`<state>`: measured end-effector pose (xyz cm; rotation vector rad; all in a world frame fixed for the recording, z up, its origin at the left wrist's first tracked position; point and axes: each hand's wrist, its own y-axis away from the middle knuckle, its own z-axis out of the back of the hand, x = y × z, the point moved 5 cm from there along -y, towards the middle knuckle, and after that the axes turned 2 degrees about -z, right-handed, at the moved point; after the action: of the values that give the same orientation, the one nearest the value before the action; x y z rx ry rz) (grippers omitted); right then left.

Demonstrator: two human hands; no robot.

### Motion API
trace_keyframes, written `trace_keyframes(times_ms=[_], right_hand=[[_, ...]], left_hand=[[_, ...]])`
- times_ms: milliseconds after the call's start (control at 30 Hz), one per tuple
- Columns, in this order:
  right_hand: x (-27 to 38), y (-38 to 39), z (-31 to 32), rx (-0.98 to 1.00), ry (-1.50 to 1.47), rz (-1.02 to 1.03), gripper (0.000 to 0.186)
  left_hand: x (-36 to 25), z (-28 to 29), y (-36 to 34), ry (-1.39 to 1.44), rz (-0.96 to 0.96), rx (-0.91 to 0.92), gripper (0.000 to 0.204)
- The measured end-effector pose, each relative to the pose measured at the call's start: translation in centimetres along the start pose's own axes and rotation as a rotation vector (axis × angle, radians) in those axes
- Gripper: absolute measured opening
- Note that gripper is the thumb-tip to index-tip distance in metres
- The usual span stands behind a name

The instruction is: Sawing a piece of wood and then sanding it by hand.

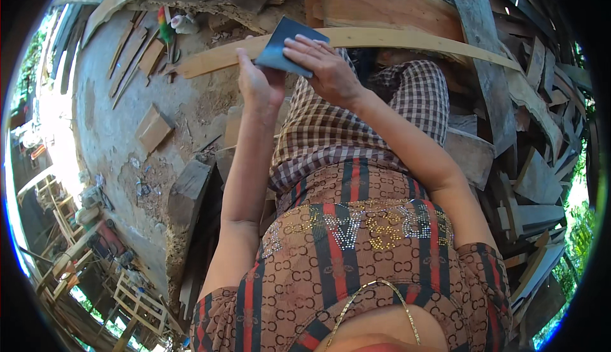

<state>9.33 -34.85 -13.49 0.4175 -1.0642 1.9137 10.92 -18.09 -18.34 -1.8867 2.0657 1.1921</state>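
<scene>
Both hands are at a dark blue-grey sheet that looks like sandpaper [283, 41], held over a long, pale, slightly curved wooden plank [407, 39]. My right hand [323, 67] lies across the sheet's right side, its fingers together and pressed on the surface. My left hand [262, 80] is at the sheet's lower left corner with the thumb raised. Its other fingers are hidden behind the sheet. The plank runs crosswise in front of my checked trousers [344, 113], and the sheet covers part of it.
Rough boards [388, 2] lie beyond the plank. A grey plank [485, 59] and scrap wood [538, 177] are piled at the right. On the concrete floor [105, 117] at the left lie thin sticks [130, 66], a wood block [154, 127] and a multicoloured duster [165, 26]. Wooden frames [137, 298] stand lower left.
</scene>
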Motion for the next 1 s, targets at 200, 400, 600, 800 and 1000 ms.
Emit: trace_keyframes(times_ms=[200, 400, 600, 800, 1000], right_hand=[[-14.0, 8.5, 6.8, 0.142, 0.385, -0.5, 0.025], [-16.0, 8.9, 4.6, 0.196, 0.478, -0.781, 0.021], [-4.9, 5.8, -3.7, 0.298, -0.224, -0.178, 0.029], [-21.1, 10.1, 8.9, 0.374, 0.418, -0.803, 0.032], [-4.1, 5.0, -6.6, 0.312, -0.022, -0.218, 0.024]], left_hand=[[2.2, 8.0, 0.8, -0.378, 0.05, -0.246, 0.039], [2.8, 8.8, 2.0, -0.391, 0.191, -0.16, 0.034], [3.5, 8.7, 1.9, -0.303, 0.272, -0.226, 0.039], [2.9, 9.1, 0.8, -0.299, 0.287, -0.149, 0.052], [3.5, 8.8, 0.5, -0.251, 0.252, -0.231, 0.069]])
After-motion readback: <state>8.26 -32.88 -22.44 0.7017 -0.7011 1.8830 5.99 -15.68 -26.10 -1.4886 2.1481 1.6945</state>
